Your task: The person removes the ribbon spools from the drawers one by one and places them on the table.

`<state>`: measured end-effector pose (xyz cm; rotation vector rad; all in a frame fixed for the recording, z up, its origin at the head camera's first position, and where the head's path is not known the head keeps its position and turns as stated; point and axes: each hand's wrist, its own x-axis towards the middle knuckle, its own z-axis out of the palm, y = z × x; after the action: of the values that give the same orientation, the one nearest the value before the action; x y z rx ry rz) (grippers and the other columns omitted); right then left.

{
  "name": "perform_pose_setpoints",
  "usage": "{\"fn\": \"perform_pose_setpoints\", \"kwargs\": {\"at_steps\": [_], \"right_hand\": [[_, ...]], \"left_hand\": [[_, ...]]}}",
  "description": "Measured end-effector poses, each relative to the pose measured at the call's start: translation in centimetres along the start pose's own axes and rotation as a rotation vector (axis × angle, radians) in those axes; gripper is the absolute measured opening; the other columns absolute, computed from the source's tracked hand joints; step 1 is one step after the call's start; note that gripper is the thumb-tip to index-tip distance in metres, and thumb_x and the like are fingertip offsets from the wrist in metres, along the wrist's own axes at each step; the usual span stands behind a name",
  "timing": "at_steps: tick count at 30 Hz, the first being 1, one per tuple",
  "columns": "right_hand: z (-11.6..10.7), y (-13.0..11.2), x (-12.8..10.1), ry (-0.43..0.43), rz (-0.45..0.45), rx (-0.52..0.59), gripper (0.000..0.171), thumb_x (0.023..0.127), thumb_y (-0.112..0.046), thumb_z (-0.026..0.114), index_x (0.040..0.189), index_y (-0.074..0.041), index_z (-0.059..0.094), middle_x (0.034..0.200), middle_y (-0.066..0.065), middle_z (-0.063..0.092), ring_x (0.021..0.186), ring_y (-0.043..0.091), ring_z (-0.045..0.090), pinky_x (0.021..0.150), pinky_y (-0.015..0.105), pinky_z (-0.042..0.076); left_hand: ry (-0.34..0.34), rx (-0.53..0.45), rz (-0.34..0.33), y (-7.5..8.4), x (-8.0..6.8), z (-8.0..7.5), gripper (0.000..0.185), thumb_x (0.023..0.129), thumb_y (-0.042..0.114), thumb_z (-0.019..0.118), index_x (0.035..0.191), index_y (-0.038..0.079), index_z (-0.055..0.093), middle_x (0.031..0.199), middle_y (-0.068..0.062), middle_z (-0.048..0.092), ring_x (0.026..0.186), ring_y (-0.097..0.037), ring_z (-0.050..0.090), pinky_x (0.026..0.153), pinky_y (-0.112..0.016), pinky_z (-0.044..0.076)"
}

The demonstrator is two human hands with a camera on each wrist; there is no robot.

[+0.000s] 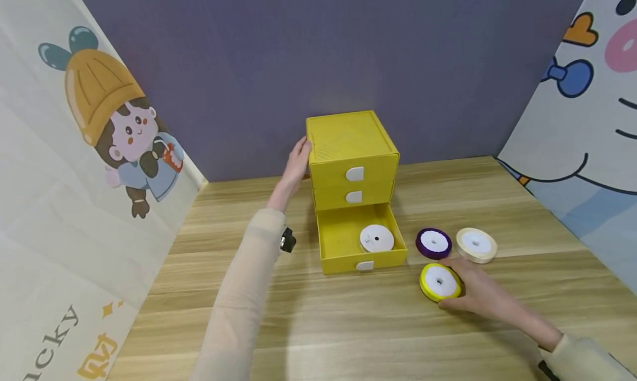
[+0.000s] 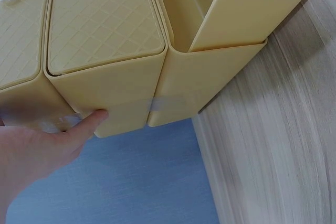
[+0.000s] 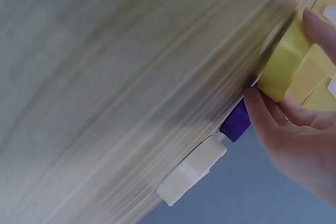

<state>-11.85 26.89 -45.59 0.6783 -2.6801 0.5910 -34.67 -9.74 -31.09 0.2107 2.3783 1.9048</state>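
Observation:
A yellow three-drawer cabinet [image 1: 353, 137] stands against the back wall with its bottom drawer [image 1: 338, 264] pulled out. One white-faced ribbon spool [image 1: 373, 238] lies in that drawer, toward its right side. My left hand [image 1: 297, 158] rests on the cabinet's left side, thumb [image 2: 94, 121] laid along the wall of the unit in the left wrist view. With my right hand [image 1: 470, 290] I grip a yellow ribbon spool [image 1: 438, 281] by its edge, thumb on the near side and fingers on the far side. The right wrist view shows the yellow ribbon between thumb and fingers.
Just behind the yellow spool lie a purple ribbon spool [image 1: 433, 243] and a cream ribbon spool [image 1: 476, 244] on the wood-grain table [image 1: 348, 325]. A blue-grey wall [image 1: 298, 66] closes the back, and printed cartoon panels stand at left and right.

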Motion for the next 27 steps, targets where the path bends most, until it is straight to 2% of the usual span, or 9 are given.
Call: {"fn": "perform_pose_setpoints", "kwargs": {"at_steps": [4,6,8,16,23,27], "right_hand": [[0.0,0.0,0.1,-0.007,0.007,-0.001,0.079,0.050,-0.028,0.097,0.115,0.001,0.063,0.108,0.012,0.067,0.094,0.025,0.062,0.078,0.040,0.054],[0.0,0.0,0.2,-0.013,0.012,0.000,0.078,0.051,-0.029,0.097,0.116,0.000,0.063,0.109,0.012,0.067,0.095,0.026,0.062,0.078,0.040,0.055],[0.0,0.1,0.2,-0.017,0.014,0.000,0.078,0.052,-0.029,0.096,0.116,0.000,0.063,0.110,0.012,0.066,0.095,0.026,0.062,0.078,0.041,0.055],[0.1,0.2,0.4,-0.040,0.036,-0.002,0.080,0.054,-0.028,0.096,0.119,0.003,0.061,0.113,0.015,0.065,0.097,0.030,0.063,0.080,0.045,0.056],[0.0,-0.1,0.6,-0.079,0.079,0.033,0.079,0.058,-0.027,0.094,0.120,0.008,0.060,0.120,0.028,0.061,0.108,0.043,0.060,0.088,0.060,0.051],[-0.1,-0.3,0.7,-0.121,0.114,0.040,0.080,0.062,-0.029,0.093,0.122,0.011,0.059,0.122,0.033,0.058,0.111,0.049,0.058,0.090,0.064,0.049]], "left_hand": [[-0.009,-0.014,-0.005,0.2,0.0,-0.1,0.059,0.108,0.042,0.031,0.161,0.019,0.015,0.168,-0.003,0.015,0.155,-0.023,0.016,0.125,-0.047,0.023],[-0.003,-0.017,0.011,-0.6,0.8,-0.1,0.060,0.107,0.046,0.031,0.161,0.022,0.016,0.168,-0.001,0.016,0.155,-0.023,0.017,0.124,-0.048,0.026],[0.002,-0.010,0.019,-0.7,0.8,-0.1,0.061,0.107,0.048,0.030,0.161,0.022,0.016,0.168,-0.001,0.016,0.155,-0.023,0.018,0.123,-0.048,0.027],[0.005,0.006,0.029,-0.8,0.9,-0.1,0.062,0.107,0.048,0.030,0.161,0.022,0.015,0.168,-0.002,0.015,0.155,-0.023,0.016,0.126,-0.046,0.021],[0.010,0.006,0.044,-1.0,0.9,-0.1,0.062,0.108,0.045,0.030,0.161,0.017,0.016,0.168,-0.004,0.017,0.155,-0.024,0.016,0.127,-0.045,0.019],[0.009,0.008,0.045,-1.0,0.8,-0.1,0.062,0.108,0.046,0.030,0.161,0.017,0.016,0.168,-0.004,0.016,0.155,-0.024,0.016,0.127,-0.045,0.019]]}}
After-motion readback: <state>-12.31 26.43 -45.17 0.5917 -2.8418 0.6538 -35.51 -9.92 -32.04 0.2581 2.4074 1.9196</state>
